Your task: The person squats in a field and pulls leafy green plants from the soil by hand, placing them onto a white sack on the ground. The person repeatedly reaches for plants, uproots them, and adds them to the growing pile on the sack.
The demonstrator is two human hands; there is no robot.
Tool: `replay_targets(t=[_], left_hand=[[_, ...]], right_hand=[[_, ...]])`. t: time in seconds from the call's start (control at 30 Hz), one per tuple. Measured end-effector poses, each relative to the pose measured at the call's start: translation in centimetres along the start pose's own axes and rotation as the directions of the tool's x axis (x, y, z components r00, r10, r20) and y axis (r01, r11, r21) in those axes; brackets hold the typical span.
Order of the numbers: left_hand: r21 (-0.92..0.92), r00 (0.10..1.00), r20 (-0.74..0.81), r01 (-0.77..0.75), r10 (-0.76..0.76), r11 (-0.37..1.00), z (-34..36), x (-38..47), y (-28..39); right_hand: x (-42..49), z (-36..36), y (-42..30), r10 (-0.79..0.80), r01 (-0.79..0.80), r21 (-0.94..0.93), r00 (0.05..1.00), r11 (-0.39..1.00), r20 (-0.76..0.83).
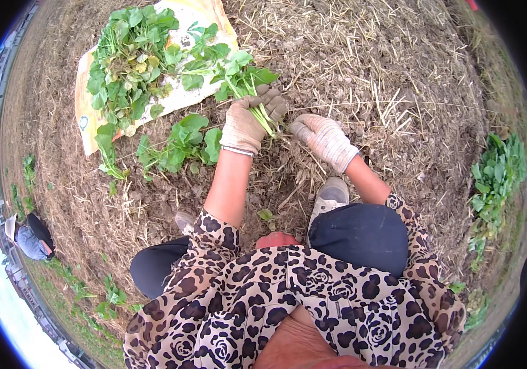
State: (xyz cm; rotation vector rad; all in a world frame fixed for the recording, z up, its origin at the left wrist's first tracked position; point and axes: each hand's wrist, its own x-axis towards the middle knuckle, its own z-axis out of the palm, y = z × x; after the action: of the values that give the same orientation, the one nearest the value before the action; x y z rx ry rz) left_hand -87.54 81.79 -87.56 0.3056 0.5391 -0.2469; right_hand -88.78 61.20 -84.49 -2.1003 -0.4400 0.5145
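Note:
My left hand (pixel 249 120), in a soiled cotton work glove, holds a few leafy green seedlings (pixel 258 110) by their pale stems, leaves pointing up and away, roots towards my right hand. My right hand (pixel 323 138), gloved alike, is just right of the root ends with its fingers curled; I see nothing in it, though its fingertips are partly hidden. Beyond my left hand, a large heap of green seedlings (pixel 129 60), some leaves yellowed, lies on a flattened white and orange woven sack (pixel 171 104). More leafy plants (pixel 185 143) are on the soil left of my left wrist.
Straw-littered soil (pixel 360 55) surrounds me, and a thin string crosses it near my hands. A pile of leafy plants (pixel 498 175) lies far right. At the far left another person (pixel 33 240) in a hat crouches. My shoe (pixel 330 198) is below my right hand.

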Motion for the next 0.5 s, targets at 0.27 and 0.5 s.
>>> replay_targets(t=[0.27,0.5], left_hand=[[-0.035,1.0,-0.022,-0.002,0.001,0.999,-0.4,0.3,-2.4],[-0.068,0.982,-0.145,-0.131,0.12,0.989,-1.4,1.2,-2.2]], right_hand=[[0.0,0.9,0.5,0.18,-0.234,0.302,0.964,0.924,0.198],[-1.3,1.9,1.5,0.286,-0.445,0.456,0.881,0.771,0.376]])
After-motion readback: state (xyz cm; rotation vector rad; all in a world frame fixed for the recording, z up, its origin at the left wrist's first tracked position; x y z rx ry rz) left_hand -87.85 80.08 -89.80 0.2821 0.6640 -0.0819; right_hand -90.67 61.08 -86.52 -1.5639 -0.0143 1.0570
